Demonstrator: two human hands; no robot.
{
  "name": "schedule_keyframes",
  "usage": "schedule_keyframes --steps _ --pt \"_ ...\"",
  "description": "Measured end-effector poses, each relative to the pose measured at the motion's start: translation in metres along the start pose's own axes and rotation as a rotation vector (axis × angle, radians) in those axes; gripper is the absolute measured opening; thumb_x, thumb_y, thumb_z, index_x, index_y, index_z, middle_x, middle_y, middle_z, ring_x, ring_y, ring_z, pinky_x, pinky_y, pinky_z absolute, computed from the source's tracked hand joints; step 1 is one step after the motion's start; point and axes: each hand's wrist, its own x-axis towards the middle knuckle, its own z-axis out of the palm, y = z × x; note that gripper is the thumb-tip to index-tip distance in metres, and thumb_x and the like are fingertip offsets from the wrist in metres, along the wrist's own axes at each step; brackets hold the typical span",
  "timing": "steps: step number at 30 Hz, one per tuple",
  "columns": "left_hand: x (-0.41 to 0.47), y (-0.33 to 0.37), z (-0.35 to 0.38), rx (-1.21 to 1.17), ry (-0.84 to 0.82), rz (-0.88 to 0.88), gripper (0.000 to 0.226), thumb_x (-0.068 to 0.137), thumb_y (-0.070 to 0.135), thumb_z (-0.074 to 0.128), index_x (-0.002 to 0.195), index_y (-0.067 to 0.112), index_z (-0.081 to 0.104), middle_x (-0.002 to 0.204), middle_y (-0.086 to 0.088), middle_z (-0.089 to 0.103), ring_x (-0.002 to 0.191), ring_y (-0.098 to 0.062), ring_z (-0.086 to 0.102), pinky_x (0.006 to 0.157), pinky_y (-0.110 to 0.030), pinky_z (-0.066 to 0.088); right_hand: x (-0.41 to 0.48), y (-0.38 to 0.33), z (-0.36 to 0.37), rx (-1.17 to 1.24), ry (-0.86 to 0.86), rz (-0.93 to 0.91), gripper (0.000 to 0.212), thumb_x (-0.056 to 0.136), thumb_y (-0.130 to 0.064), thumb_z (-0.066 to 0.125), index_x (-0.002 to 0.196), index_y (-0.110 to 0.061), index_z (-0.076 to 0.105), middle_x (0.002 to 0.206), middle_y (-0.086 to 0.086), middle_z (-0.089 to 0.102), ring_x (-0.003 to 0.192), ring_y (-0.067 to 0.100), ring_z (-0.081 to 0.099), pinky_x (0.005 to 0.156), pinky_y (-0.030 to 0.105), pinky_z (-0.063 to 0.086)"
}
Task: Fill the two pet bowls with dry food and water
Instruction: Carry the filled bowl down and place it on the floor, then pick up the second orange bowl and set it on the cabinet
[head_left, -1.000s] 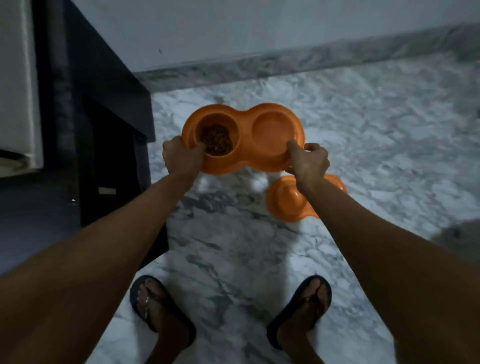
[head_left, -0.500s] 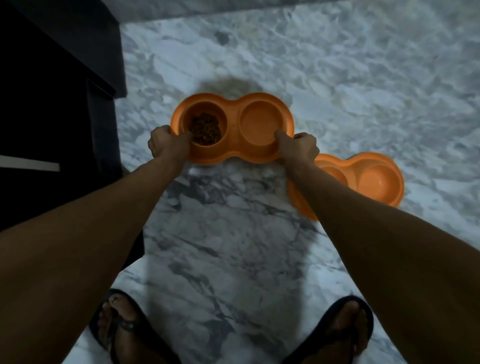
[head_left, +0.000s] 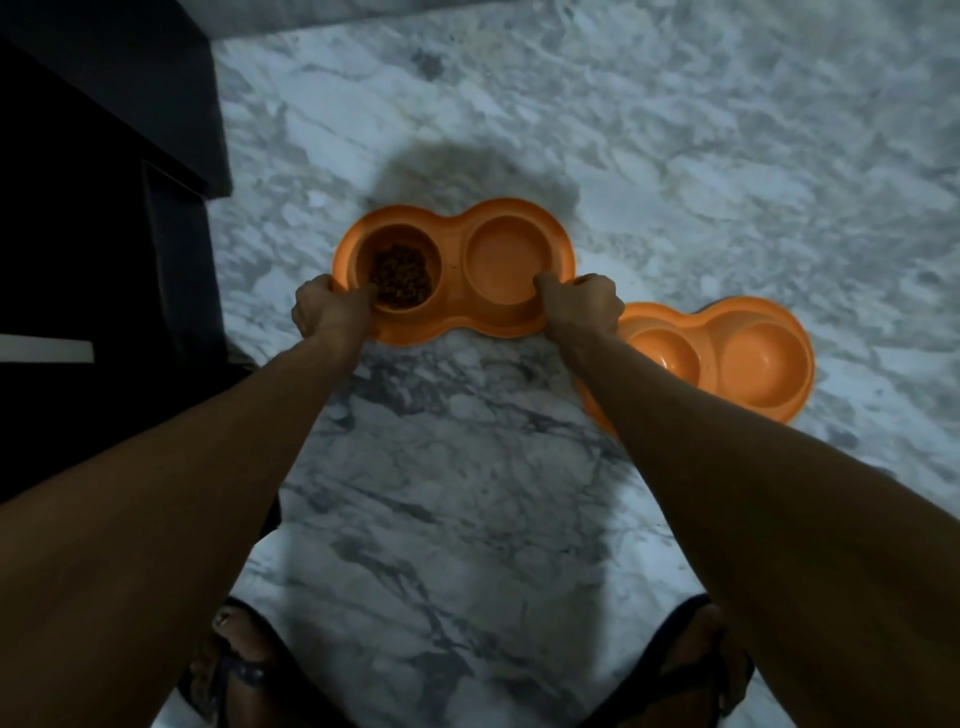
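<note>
An orange double pet bowl (head_left: 457, 221) is held low over the marble floor by both its ends. My left hand (head_left: 327, 309) grips its left rim, thumb inside the left cup, which holds brown dry food (head_left: 400, 275). My right hand (head_left: 584, 306) grips the right rim, thumb in the right cup (head_left: 506, 265); whether that cup holds water I cannot tell. A second orange double bowl (head_left: 748, 358) rests on the floor to the right, partly behind my right forearm, both cups looking bare.
Dark furniture (head_left: 104, 208) stands along the left, its corner close to the held bowl. Grey-white marble floor (head_left: 727, 156) spreads ahead and to the right. My two feet in dark sandals (head_left: 244, 670) are at the bottom edge.
The held bowl has come down toward the floor, level, while my view tilted further down. The wall has left the view and the second bowl shows more fully on the right.
</note>
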Motion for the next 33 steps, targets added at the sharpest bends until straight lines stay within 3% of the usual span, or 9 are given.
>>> schedule_keyframes --steps 4,6,8,12,17,21,25,29,33 --pt "-0.014 0.013 0.002 0.018 -0.019 -0.026 0.063 0.082 0.032 0.075 0.133 0.004 0.05 0.13 -0.014 0.056 0.12 -0.031 0.055 0.089 -0.035 0.048 -0.003 -0.003 -0.019 0.053 0.008 -0.006 0.049 0.065 -0.053 0.061 0.089 -0.011 0.057 0.095 0.011 0.067 0.086 0.035 0.069 0.073 0.044 0.06" --pt "-0.027 0.018 0.006 0.028 0.026 -0.058 0.077 0.079 0.04 0.074 0.14 0.005 0.042 0.14 -0.015 0.046 0.126 -0.033 0.049 0.096 -0.041 0.047 -0.005 -0.004 -0.04 0.07 0.04 -0.017 0.05 0.074 -0.05 0.063 0.106 -0.011 0.059 0.098 0.006 0.061 0.093 0.03 0.065 0.083 0.044 0.057" --pt "-0.051 0.024 0.015 0.062 0.102 -0.068 0.075 0.079 0.043 0.07 0.137 0.003 0.043 0.139 -0.018 0.041 0.126 -0.037 0.047 0.101 -0.048 0.045 -0.001 -0.001 -0.064 0.065 0.072 -0.032 0.057 0.082 -0.046 0.063 0.122 -0.007 0.056 0.108 0.006 0.063 0.103 0.026 0.06 0.09 0.042 0.053" --pt "-0.113 0.032 0.045 0.0 0.142 -0.063 0.062 0.078 0.04 0.065 0.125 0.002 0.051 0.132 -0.02 0.047 0.124 -0.039 0.047 0.104 -0.044 0.04 0.008 0.012 -0.118 0.061 0.15 -0.056 0.061 0.073 -0.049 0.054 0.121 -0.012 0.057 0.11 0.01 0.066 0.104 0.029 0.063 0.088 0.048 0.055" --pt "-0.17 0.027 0.103 0.004 -0.086 -0.019 0.065 0.071 0.052 0.062 0.108 -0.001 0.06 0.112 -0.011 0.064 0.107 -0.03 0.059 0.089 -0.036 0.047 0.039 0.048 -0.182 -0.063 0.26 -0.01 0.053 0.085 -0.037 0.058 0.129 -0.008 0.054 0.132 0.015 0.052 0.123 0.035 0.05 0.102 0.047 0.045" --pt "-0.201 0.017 0.146 0.07 -0.332 -0.07 0.071 0.074 0.045 0.077 0.121 -0.005 0.057 0.115 -0.011 0.062 0.107 -0.027 0.059 0.082 -0.032 0.047 0.059 0.086 -0.21 -0.241 0.194 0.096 0.051 0.09 -0.027 0.055 0.137 -0.008 0.045 0.14 0.017 0.041 0.127 0.041 0.044 0.101 0.048 0.042" --pt "-0.211 0.011 0.172 0.097 -0.335 -0.125 0.081 0.079 0.031 0.079 0.139 -0.002 0.036 0.136 -0.02 0.051 0.124 -0.036 0.052 0.095 -0.042 0.048 0.068 0.113 -0.22 -0.253 0.085 0.182 0.06 0.081 -0.019 0.06 0.138 -0.014 0.043 0.137 0.014 0.044 0.117 0.038 0.054 0.097 0.05 0.05" --pt "-0.21 0.014 0.173 0.094 -0.268 -0.143 0.063 0.082 0.017 0.073 0.132 -0.002 0.04 0.128 -0.022 0.054 0.115 -0.037 0.057 0.089 -0.042 0.052 0.068 0.12 -0.227 -0.263 0.042 0.164 0.054 0.082 -0.008 0.057 0.135 -0.012 0.049 0.125 0.014 0.059 0.11 0.035 0.06 0.092 0.048 0.054" --pt "-0.222 0.04 0.149 0.003 -0.21 -0.166 0.064 0.077 0.018 0.072 0.13 -0.001 0.041 0.125 -0.021 0.054 0.111 -0.037 0.058 0.089 -0.052 0.055 0.046 0.099 -0.246 -0.219 0.043 0.117 0.051 0.08 -0.009 0.06 0.131 -0.012 0.053 0.117 0.013 0.062 0.105 0.034 0.062 0.091 0.048 0.055"
